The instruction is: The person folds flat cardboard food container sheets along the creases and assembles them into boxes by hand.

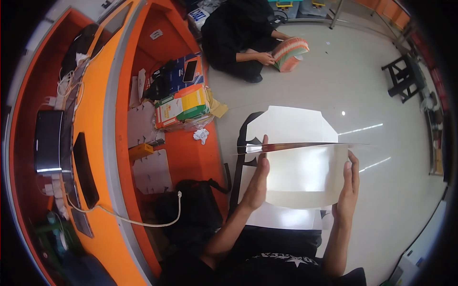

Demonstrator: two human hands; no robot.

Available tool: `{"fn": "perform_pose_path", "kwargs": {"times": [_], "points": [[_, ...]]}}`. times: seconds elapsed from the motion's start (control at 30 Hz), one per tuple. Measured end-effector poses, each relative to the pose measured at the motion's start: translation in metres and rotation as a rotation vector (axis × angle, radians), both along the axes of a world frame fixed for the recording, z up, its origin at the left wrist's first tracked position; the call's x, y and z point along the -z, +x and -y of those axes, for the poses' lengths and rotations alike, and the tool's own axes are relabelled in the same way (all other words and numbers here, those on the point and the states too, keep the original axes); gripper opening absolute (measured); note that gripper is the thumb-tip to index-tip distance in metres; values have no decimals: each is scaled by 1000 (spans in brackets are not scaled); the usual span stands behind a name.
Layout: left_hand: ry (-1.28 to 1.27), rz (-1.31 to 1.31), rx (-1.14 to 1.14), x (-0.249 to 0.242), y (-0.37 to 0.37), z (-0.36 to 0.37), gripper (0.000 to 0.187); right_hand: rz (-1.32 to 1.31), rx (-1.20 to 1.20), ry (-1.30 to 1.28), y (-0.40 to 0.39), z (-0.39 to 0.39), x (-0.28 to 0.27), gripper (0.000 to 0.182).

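A pale cardboard piece [305,176], seen with its plain inner side toward me and a thin printed edge on top, is between my two hands. My left hand [258,183] grips its left side, with the fingers at the edge and the thumb pointing up. At the right side, my right hand [347,188] presses its fingers against the edge. Beneath it, over my lap, lies a larger white flat sheet [291,120] with angled corners. A black strap or cloth edge shows along the sheet's left side.
An orange shelf unit [107,143] stands at the left, holding flattened boxes [183,107], a phone [190,71], crumpled paper [201,136] and a black bag [193,205]. A person [238,40] sits ahead on the floor, holding a printed carton [290,51]. A black stool [403,76] is at right.
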State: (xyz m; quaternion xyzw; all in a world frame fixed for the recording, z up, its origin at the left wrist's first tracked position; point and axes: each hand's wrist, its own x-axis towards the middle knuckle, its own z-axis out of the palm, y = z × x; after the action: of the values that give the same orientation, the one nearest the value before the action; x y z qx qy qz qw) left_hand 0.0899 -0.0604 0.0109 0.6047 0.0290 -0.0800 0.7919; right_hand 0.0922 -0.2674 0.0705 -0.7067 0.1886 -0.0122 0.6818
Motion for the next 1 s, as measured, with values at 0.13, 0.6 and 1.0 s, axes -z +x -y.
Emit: {"fn": "perform_pose_path", "kwargs": {"times": [0.13, 0.6, 1.0], "points": [[-331, -155, -128, -1, 0, -42, 69, 40, -190, -9, 22, -34, -15, 46], [-742, -186, -176, -19, 26, -128, 64, 189, -624, -81, 94, -117, -16, 57], [-593, -195, -630, 60, -37, -176, 51, 352, -702, -783, -12, -52, 31, 45]]}}
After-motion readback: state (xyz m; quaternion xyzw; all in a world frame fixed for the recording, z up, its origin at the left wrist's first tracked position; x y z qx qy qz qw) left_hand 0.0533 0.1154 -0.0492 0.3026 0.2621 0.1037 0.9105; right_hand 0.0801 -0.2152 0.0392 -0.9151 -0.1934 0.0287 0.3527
